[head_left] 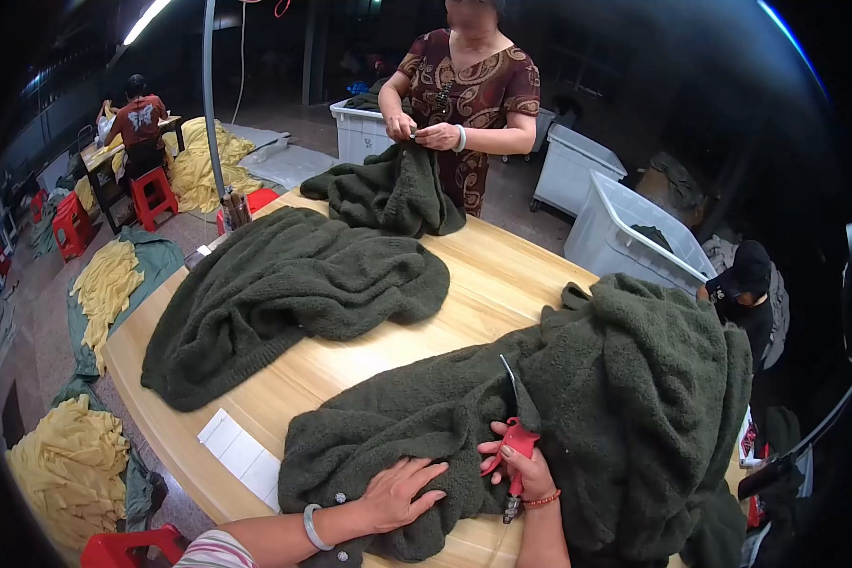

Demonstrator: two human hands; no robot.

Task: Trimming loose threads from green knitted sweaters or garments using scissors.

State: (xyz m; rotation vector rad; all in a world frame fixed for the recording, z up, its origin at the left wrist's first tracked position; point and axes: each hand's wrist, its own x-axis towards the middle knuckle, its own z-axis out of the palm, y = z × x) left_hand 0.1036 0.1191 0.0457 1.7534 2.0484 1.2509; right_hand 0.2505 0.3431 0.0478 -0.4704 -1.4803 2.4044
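Observation:
My right hand (pixel 534 475) is closed around a red air blow gun (pixel 518 443) with a thin bent metal nozzle and a hose fitting below. The nozzle points away over a dark green knitted garment (pixel 388 426) spread on the table's near side. Flat on that garment lies my left hand (pixel 399 498), fingers apart, with shiny round buttons near its wrist. To the right of my right hand rises a thick heap of the same dark green knitwear (pixel 634 407).
Another dark green knit (pixel 293 275) lies on the wooden table (pixel 488 270), near white paper slips (pixel 240 456). Across it, a person (pixel 469 90) holds a green knit (pixel 393 185). White bins (pixel 625 232) stand beyond; yellow cloth (pixel 71 464) and red stools (pixel 151 197) are at left.

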